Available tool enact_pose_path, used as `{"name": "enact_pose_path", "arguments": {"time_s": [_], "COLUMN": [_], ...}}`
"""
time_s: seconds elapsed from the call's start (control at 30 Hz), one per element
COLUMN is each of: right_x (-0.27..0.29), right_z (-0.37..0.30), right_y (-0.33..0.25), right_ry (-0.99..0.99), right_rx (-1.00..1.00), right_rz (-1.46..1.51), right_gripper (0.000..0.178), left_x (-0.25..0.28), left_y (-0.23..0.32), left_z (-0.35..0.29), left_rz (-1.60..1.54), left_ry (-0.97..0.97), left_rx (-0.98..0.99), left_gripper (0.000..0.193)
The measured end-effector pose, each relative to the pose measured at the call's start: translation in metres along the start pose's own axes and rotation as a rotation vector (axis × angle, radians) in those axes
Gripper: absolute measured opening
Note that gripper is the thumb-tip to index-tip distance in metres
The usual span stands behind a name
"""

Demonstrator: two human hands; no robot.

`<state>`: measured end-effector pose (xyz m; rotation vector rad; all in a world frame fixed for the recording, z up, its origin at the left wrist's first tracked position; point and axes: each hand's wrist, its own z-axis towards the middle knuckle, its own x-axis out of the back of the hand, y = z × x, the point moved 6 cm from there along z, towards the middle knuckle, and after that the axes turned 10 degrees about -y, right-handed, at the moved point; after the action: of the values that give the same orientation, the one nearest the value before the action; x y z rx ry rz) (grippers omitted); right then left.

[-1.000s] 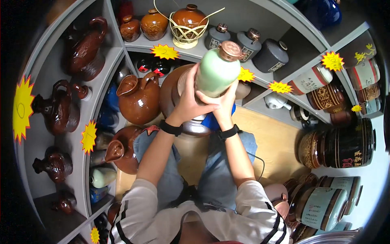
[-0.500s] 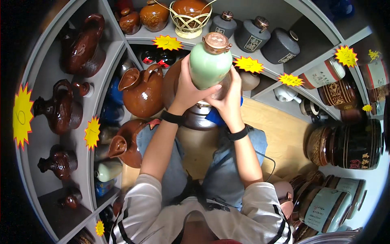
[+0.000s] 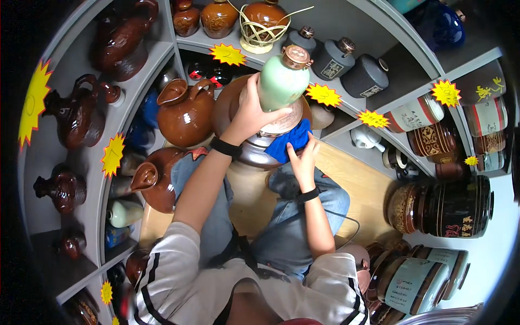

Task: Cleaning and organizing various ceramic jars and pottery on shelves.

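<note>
Head view, looking down past a seated person's white sleeves and jeans. The left hand is wrapped around a pale green bottle, with its fingers along the bottle's left side and the thumb stretched across the lower body. The bottle lies just beyond and to the right of that palm. Its long axis runs away from the person and a little to the right, the base nearest the hand and the copper-coloured cap at the far end.

The right hand is off the bottle, nearer the person and to the right of the bottle's base. It is partly curled, thumb and fingers touching the right edge of a crumpled blue cloth; whether they grip it firmly I cannot tell. The cloth lies up and to the left of this hand, between it and the bottle's base, so the right hand is nearer the cloth and the left holds the bottle.

Beneath the bottle and cloth stands a large brown jar; whether the bottle touches it is unclear. Left of the left hand is a glossy brown jug. Beyond the bottle, dark grey bottles stand on a grey shelf.
</note>
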<state>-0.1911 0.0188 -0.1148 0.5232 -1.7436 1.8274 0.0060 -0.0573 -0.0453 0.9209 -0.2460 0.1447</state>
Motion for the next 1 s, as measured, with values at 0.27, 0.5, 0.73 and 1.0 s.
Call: {"name": "enact_pose_path", "arguments": {"time_s": [0.27, 0.5, 0.73, 1.0], "right_x": [0.025, 0.102, 0.102, 0.026], "right_z": [0.040, 0.040, 0.080, 0.101], "right_y": [0.017, -0.082, -0.159, -0.152], "right_ry": [0.179, 0.447, 0.381, 0.147], "right_rx": [-0.054, 0.523, 0.563, 0.557], "right_rz": [0.654, 0.896, 0.450, 0.885], "right_gripper": [0.032, 0.040, 0.031, 0.035], "left_x": [0.001, 0.024, 0.003, 0.009], "left_y": [0.014, 0.055, 0.075, 0.037], "left_z": [-0.001, 0.010, 0.047, 0.035], "left_rz": [0.042, 0.096, 0.072, -0.024], "left_ry": [0.011, 0.019, 0.159, 0.282], "left_rx": [0.014, -0.015, -0.054, -0.079], "left_gripper": [0.107, 0.109, 0.080, 0.062]}}
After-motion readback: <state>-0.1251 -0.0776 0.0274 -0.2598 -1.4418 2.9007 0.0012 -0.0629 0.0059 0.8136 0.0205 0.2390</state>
